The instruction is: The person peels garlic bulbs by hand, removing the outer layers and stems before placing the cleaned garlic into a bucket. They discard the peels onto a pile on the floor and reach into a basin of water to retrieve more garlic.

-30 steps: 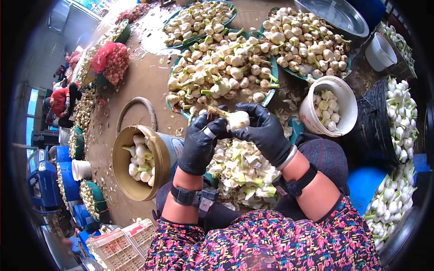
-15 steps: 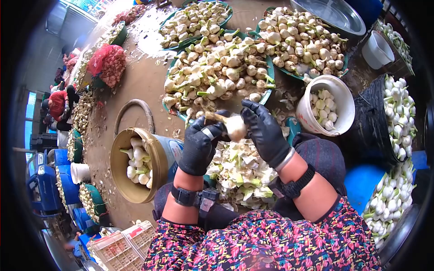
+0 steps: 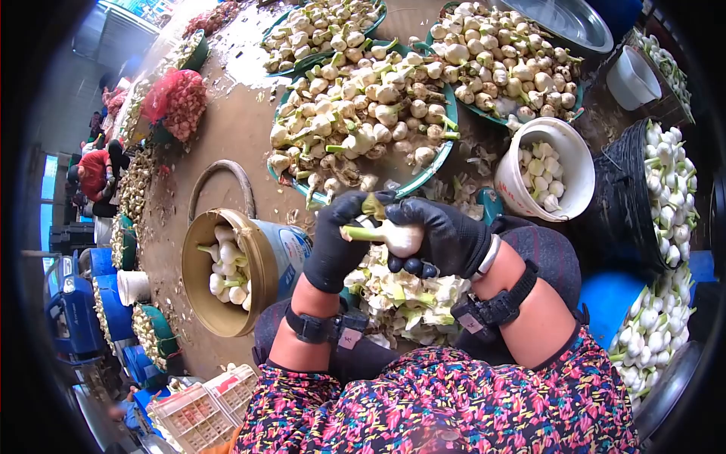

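A garlic bulb (image 3: 403, 237) with a short green stem pointing left is in my gloved right hand (image 3: 446, 234), whose fingers wrap round its right side. My gloved left hand (image 3: 338, 234) is closed just left of the bulb, pinching a strip of peel (image 3: 371, 206) above the stem. Beneath both hands lies a heap of peelings (image 3: 408, 291) between my knees. In front stands a green-rimmed basin (image 3: 446, 155) of untrimmed garlic bulbs.
A tan bucket (image 3: 257, 280) with peeled bulbs stands at left, a white bucket (image 3: 586, 181) at right. A black basket (image 3: 620, 197) holds bulbs farther right. More basins lie ahead. A person in red (image 3: 94, 174) sits far left, near blue tubs.
The bulb has turned so its stem shows green, and a strip of peel is now pulled away above it. My right hand has closed round the bulb and moved slightly down.
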`<state>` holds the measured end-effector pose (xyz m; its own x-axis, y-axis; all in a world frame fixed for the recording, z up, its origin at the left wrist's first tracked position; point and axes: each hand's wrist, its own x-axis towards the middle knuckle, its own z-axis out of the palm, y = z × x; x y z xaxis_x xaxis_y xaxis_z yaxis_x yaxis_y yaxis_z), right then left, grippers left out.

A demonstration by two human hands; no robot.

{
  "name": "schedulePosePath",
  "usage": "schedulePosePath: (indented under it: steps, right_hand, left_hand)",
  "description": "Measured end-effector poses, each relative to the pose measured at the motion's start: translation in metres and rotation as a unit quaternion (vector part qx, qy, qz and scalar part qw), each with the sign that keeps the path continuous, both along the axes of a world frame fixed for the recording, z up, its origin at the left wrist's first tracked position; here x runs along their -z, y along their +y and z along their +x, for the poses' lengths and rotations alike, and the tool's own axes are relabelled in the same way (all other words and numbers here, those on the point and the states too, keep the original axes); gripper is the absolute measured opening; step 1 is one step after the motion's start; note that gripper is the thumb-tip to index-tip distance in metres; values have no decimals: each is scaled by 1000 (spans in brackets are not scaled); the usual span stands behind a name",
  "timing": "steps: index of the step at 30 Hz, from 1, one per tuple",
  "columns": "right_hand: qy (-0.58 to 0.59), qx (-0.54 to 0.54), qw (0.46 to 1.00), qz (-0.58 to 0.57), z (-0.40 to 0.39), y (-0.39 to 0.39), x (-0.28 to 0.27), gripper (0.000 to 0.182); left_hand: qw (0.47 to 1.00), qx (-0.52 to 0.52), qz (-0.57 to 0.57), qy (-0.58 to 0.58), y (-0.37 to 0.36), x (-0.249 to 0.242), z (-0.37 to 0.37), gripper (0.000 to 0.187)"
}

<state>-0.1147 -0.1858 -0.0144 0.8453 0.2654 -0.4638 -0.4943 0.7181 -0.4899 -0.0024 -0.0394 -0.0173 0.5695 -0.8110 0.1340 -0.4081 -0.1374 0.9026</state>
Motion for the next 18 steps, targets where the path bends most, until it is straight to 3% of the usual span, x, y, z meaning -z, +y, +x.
schedulePosePath:
  steps: [1, 3, 5, 6, 7, 9, 12, 13, 15, 16, 17, 18]
  right_hand:
    - [-23, -6, 1000, 7, 0, 1, 1, 36]
    - [-28, -11, 999, 19, -1, -2, 0, 37]
    - [-38, -15, 999, 26, 0, -2, 1, 38]
    - [-55, 68, 996, 29, 3, 0, 6, 37]
    - [-69, 152, 985, 34, 3, 1, 9, 36]
    - [-89, 175, 980, 26, 2, -3, 13, 35]
    - [-53, 223, 965, -131, 4, -1, 8, 48]
    - [-51, 220, 965, -131, 5, -1, 9, 48]
    - [-136, 146, 961, -189, 6, -2, 11, 52]
    - [-150, 141, 959, -197, 7, 1, 19, 49]
    - [-150, 141, 959, -196, 7, 0, 20, 49]
    - [-123, 132, 970, -163, 7, -1, 21, 46]
  left_hand:
    - [996, 21, 13, -89, -2, -3, -2, 21]
    - [995, 30, 23, -97, -2, -8, -7, 22]
    - [994, -59, -43, 79, -6, -2, -9, 26]
    - [975, -84, -93, 186, -6, -1, -8, 32]
    - [945, -77, -61, 311, 0, -5, -3, 36]
    - [941, -59, -52, 330, 4, -11, -2, 38]
    - [894, -58, -129, 425, -1, -14, -8, 38]
    - [893, -60, -129, 426, 0, -15, -8, 38]
    - [966, -38, -43, 251, -1, -17, -6, 38]
    - [974, 72, -18, -215, 3, -8, 6, 38]
    - [974, 72, -18, -215, 4, -5, 5, 38]
    - [998, 15, -48, 45, 5, -3, 3, 34]
